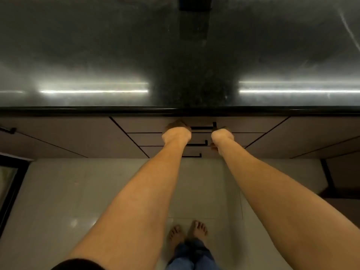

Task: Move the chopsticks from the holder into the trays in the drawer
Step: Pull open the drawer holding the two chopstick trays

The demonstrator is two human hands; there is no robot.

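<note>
While flush, drawer (148, 124) beneath counter edge (78, 111)

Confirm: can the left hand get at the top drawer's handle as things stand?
Probably yes. The left hand sits at the left end of the top drawer's handle, with nothing visible between them. Its fingers are hidden behind the hand, so a grip cannot be confirmed.
</note>
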